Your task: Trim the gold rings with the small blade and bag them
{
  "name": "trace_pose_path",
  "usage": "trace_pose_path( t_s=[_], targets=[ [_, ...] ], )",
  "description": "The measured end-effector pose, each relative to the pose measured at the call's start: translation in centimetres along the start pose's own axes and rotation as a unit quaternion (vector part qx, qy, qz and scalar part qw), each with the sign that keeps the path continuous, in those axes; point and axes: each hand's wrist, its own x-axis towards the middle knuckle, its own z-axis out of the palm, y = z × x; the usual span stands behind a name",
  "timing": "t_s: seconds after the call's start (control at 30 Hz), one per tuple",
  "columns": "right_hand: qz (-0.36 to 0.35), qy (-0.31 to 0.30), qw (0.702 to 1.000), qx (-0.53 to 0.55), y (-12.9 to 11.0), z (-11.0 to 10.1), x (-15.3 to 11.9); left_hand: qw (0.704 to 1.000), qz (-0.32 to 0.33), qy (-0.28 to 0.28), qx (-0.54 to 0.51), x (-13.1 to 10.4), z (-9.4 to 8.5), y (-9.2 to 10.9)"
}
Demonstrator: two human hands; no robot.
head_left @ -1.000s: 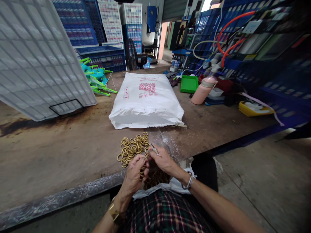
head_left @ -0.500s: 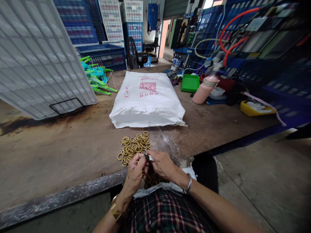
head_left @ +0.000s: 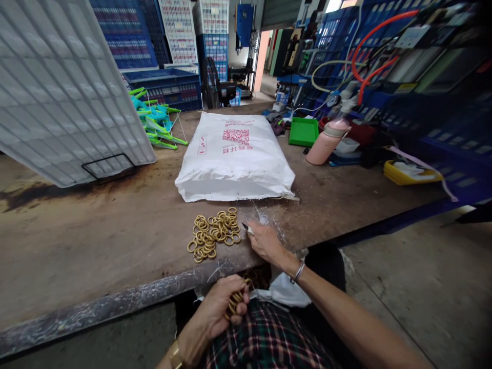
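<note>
Several brass-coloured rings lie in a loose pile near the table's front edge. My left hand, below that edge and over my lap, is closed round several more rings. Just right of the pile, my right hand grips a small tool with a dark pointed tip and a pale handle. More rings sit in a white bag on my lap, partly hidden by my left hand. Beyond the pile a full white sack with red print lies flat.
A white ribbed crate leans at the left, beside green and blue plastic pieces. Towards the right stand a green tray, a pink bottle and a yellow tray. The table edge runs across the front.
My hands have moved apart. My left hand has come down towards my lap and now shows rings in its grasp; my right hand has shifted slightly up and right with the tool.
</note>
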Motion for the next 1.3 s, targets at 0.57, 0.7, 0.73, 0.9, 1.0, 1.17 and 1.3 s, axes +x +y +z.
trace_pose_path(
  t_s=[0.57, 0.7, 0.73, 0.9, 1.0, 1.17, 1.3],
  targets=[
    [0.013, 0.015, 0.999, -0.031, -2.5, -0.1, -0.2, 0.955, -0.056, 0.130, -0.259, 4.4, -2.9, -2.9],
    [0.027, 0.010, 0.999, -0.041, -3.3, -0.1, -0.3, 0.957, -0.054, 0.134, -0.253, 4.3, -2.9, -2.8],
    [0.030, 0.008, 0.999, -0.042, -3.3, 0.0, -0.3, 0.957, -0.054, 0.135, -0.251, 4.2, -2.9, -2.8],
    [0.027, 0.001, 0.999, -0.042, -2.9, 0.0, -0.3, 0.965, -0.058, 0.130, -0.219, 3.9, -2.9, -2.6],
    [0.029, 0.015, 0.999, -0.011, -2.2, 0.0, -0.2, 0.968, -0.068, 0.124, -0.205, 3.8, -2.9, -2.5],
    [0.001, 0.054, 0.989, 0.138, -0.9, 0.1, -0.6, 0.986, -0.049, 0.100, -0.126, 3.3, -2.5, -2.3],
    [-0.037, 0.043, 0.964, 0.258, -0.7, -0.1, -2.0, 0.997, 0.050, 0.047, 0.028, 1.9, -0.8, -1.8]
  ],
)
